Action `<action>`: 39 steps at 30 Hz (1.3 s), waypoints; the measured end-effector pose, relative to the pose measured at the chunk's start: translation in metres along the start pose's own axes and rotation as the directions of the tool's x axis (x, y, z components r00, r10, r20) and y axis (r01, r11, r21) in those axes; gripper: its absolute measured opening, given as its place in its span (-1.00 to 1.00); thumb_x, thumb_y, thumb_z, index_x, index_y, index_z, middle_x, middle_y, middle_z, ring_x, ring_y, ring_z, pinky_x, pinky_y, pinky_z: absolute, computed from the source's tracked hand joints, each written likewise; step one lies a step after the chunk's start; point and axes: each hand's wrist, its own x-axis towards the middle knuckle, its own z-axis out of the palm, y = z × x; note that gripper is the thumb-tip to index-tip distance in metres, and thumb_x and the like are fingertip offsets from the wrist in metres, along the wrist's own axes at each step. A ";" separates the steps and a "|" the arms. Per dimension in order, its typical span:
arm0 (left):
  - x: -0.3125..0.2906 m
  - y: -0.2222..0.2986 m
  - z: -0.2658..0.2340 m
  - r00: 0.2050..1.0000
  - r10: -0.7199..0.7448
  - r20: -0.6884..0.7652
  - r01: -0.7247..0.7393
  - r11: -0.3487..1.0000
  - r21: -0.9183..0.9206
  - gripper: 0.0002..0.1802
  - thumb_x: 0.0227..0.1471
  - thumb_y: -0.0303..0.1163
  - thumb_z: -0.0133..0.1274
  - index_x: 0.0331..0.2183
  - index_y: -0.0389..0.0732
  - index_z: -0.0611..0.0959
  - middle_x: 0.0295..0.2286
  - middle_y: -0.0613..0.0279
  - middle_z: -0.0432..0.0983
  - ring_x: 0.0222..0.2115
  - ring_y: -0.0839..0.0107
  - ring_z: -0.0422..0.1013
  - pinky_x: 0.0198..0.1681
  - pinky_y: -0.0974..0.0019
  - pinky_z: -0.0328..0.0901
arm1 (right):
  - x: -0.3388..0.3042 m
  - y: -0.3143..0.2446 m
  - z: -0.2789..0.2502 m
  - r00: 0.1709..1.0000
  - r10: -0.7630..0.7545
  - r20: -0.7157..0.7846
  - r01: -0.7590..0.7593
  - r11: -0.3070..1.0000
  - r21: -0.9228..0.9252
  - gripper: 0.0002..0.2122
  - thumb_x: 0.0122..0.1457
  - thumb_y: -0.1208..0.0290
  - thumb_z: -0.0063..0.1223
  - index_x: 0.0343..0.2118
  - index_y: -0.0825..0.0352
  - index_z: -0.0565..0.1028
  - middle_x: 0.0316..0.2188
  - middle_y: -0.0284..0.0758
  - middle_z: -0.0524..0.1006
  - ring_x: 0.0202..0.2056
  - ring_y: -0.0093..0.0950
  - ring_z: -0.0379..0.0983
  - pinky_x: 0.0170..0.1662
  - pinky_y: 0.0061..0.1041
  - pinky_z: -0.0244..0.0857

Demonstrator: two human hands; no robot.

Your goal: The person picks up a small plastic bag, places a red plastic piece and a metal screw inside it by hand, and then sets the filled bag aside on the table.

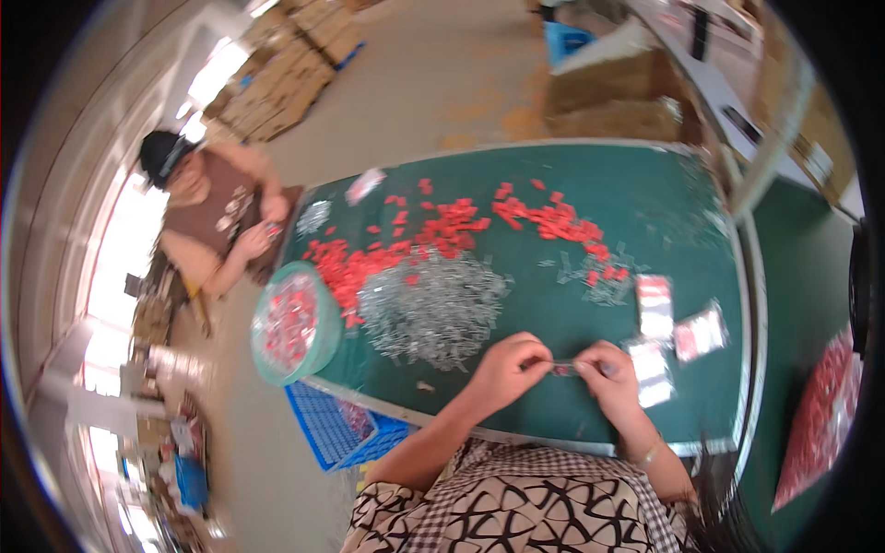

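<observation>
My left hand (507, 367) and my right hand (608, 376) meet over the near edge of the green table (664, 198), pinching one small red and metal piece (564, 370) between their fingertips. Just beyond my left hand lies a heap of small silvery metal parts (431, 309). Small red plastic pieces (442, 229) are strewn in a band across the table behind it. Right of my right hand lie clear packets with red and white contents (656, 309).
A green basin (324, 343) holding bagged red pieces overhangs the table's left corner. A blue crate (336, 429) stands under it on the floor. Another person (221, 217) sits at the table's far left end. A bag of red pieces (820, 415) lies at the right.
</observation>
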 end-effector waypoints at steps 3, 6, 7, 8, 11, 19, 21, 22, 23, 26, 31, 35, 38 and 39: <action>-0.007 -0.005 -0.009 0.999 0.005 -0.046 -0.005 1.000 -0.011 -0.92 -0.07 -0.55 0.13 -0.42 -0.29 0.58 -0.47 0.26 0.45 -0.49 0.49 0.38 -0.42 0.43 0.27 | -0.006 0.009 -0.002 0.974 0.199 0.104 -0.217 0.953 0.212 -0.95 0.18 0.53 0.02 -0.34 0.35 0.50 -0.57 -0.47 0.37 -0.70 -0.76 0.18 -0.67 -0.75 0.03; -0.025 -0.005 -0.037 0.954 -0.126 -0.271 0.096 0.988 -0.121 -0.94 -0.04 -0.53 0.11 -0.43 -0.28 0.57 -0.49 0.30 0.43 -0.50 0.50 0.38 -0.42 0.44 0.27 | -0.006 0.004 -0.001 0.970 0.194 0.149 -0.225 0.945 0.237 -0.85 0.29 0.40 -0.11 -0.26 0.37 0.46 -0.56 -0.43 0.39 -0.72 -0.76 0.12 -0.70 -0.75 -0.02; -0.034 -0.006 -0.052 0.861 -0.281 -0.425 0.184 0.949 -0.255 -0.95 -0.02 -0.52 0.10 -0.45 -0.29 0.56 -0.49 0.32 0.42 -0.51 0.50 0.38 -0.42 0.45 0.27 | -0.006 0.005 -0.001 0.968 0.185 0.171 -0.233 0.916 0.328 -0.78 0.31 0.32 -0.17 -0.21 0.37 0.45 -0.56 -0.42 0.39 -0.72 -0.76 0.07 -0.70 -0.75 -0.04; -0.042 -0.012 -0.069 0.768 -0.232 -0.597 0.043 0.949 -0.313 -0.95 0.00 -0.51 0.08 -0.44 -0.28 0.56 -0.49 0.33 0.42 -0.50 0.50 0.38 -0.41 0.44 0.28 | -0.005 0.006 -0.001 0.966 0.176 0.189 -0.242 0.877 0.415 -0.71 0.34 0.24 -0.22 -0.16 0.38 0.43 -0.55 -0.41 0.39 -0.73 -0.76 0.03 -0.70 -0.75 -0.06; -0.076 -0.036 -0.137 0.458 -0.041 -0.888 -0.469 0.837 -0.281 -0.93 0.06 -0.48 0.03 -0.35 -0.24 0.53 -0.48 0.28 0.44 -0.49 0.48 0.38 -0.36 0.40 0.32 | -0.004 0.006 0.001 0.963 0.151 0.222 -0.239 0.858 0.454 -0.64 0.36 0.16 -0.30 -0.10 0.38 0.40 -0.52 -0.39 0.40 -0.74 -0.76 -0.02 -0.69 -0.74 -0.07; -0.066 -0.066 -0.096 0.626 -0.580 -0.522 -0.291 0.447 -0.846 -0.81 0.12 -0.46 -0.03 -0.18 -0.23 0.49 -0.43 0.22 0.47 -0.49 0.48 0.38 -0.36 0.39 0.33 | -0.004 0.011 0.002 0.940 0.198 0.276 -0.328 0.744 0.582 -0.67 0.35 0.25 -0.26 0.00 0.39 0.35 -0.41 -0.34 0.43 -0.58 -0.67 0.18 -0.54 -0.64 0.12; -0.057 -0.061 -0.052 0.763 -0.535 -0.363 -0.093 0.464 -0.881 -0.82 0.12 -0.43 0.00 -0.20 -0.23 0.52 -0.44 0.26 0.48 -0.49 0.51 0.39 -0.38 0.42 0.33 | 0.003 0.013 0.006 0.916 0.210 0.342 -0.388 0.679 0.622 -0.67 0.32 0.36 -0.20 0.08 0.39 0.30 -0.34 -0.32 0.46 -0.49 -0.60 0.29 -0.39 -0.56 0.26; -0.051 -0.051 -0.031 0.854 -0.474 -0.214 0.074 0.518 -0.852 -0.82 0.12 -0.40 0.02 -0.22 -0.23 0.54 -0.45 0.30 0.48 -0.48 0.54 0.40 -0.40 0.46 0.32 | 0.005 0.015 0.006 0.906 0.191 0.377 -0.405 0.647 0.646 -0.65 0.31 0.41 -0.18 0.12 0.38 0.27 -0.30 -0.31 0.47 -0.44 -0.55 0.34 -0.30 -0.51 0.32; -0.044 -0.039 -0.012 0.870 -0.468 -0.158 0.106 0.489 -0.866 -0.82 0.12 -0.40 0.02 -0.22 -0.23 0.54 -0.45 0.30 0.48 -0.48 0.54 0.40 -0.40 0.46 0.32 | 0.007 0.016 0.005 0.903 0.185 0.388 -0.412 0.629 0.659 -0.63 0.30 0.44 -0.19 0.15 0.37 0.24 -0.23 -0.28 0.47 -0.35 -0.49 0.38 -0.19 -0.46 0.34; -0.028 -0.024 0.032 0.932 -0.352 -0.084 0.291 0.867 -0.404 -0.79 0.05 -0.49 0.08 -0.21 -0.29 0.54 -0.44 0.36 0.49 -0.45 0.66 0.38 -0.38 0.54 0.29 | 0.009 0.021 0.005 0.923 0.174 0.343 -0.376 0.587 0.717 -0.61 0.29 0.49 -0.20 0.18 0.35 0.20 -0.10 -0.22 0.45 -0.17 -0.40 0.42 -0.01 -0.37 0.32; -0.012 -0.014 0.063 0.969 -0.216 -0.119 0.177 0.944 -0.277 -0.84 0.03 -0.51 0.09 -0.27 -0.31 0.58 -0.47 0.31 0.52 -0.48 0.62 0.40 -0.41 0.52 0.30 | 0.008 0.014 0.011 0.941 0.190 0.282 -0.337 0.615 0.713 -0.59 0.29 0.51 -0.21 0.21 0.35 0.17 0.06 -0.14 0.37 0.05 -0.34 0.34 0.13 -0.34 0.21; -0.008 -0.023 0.075 0.944 -0.295 -0.148 0.241 0.921 -0.305 -0.88 0.02 -0.48 0.10 -0.37 -0.33 0.59 -0.52 0.25 0.51 -0.50 0.56 0.40 -0.44 0.45 0.31 | 0.001 0.022 0.008 0.953 0.177 0.245 -0.299 0.679 0.671 -0.52 0.22 0.44 -0.06 0.20 0.38 0.19 0.06 -0.12 0.38 0.05 -0.35 0.34 0.13 -0.35 0.21; -0.009 -0.007 0.076 0.952 -0.256 -0.168 0.194 0.929 -0.316 -0.89 -0.01 -0.49 0.11 -0.40 -0.34 0.56 -0.53 0.22 0.50 -0.52 0.56 0.38 -0.45 0.41 0.29 | -0.004 0.019 0.007 0.964 0.141 0.226 -0.255 0.740 0.622 -0.49 0.20 0.45 -0.01 0.20 0.37 0.17 0.08 -0.11 0.37 0.05 -0.38 0.34 0.14 -0.37 0.18; -0.009 -0.005 0.078 0.951 -0.229 -0.208 0.151 0.931 -0.334 -0.88 -0.03 -0.50 0.12 -0.43 -0.35 0.55 -0.54 0.22 0.49 -0.53 0.55 0.37 -0.45 0.40 0.28 | -0.004 0.016 0.007 0.966 0.134 0.221 -0.244 0.761 0.602 -0.48 0.19 0.45 0.01 0.21 0.38 0.17 0.08 -0.11 0.36 0.05 -0.38 0.33 0.15 -0.39 0.17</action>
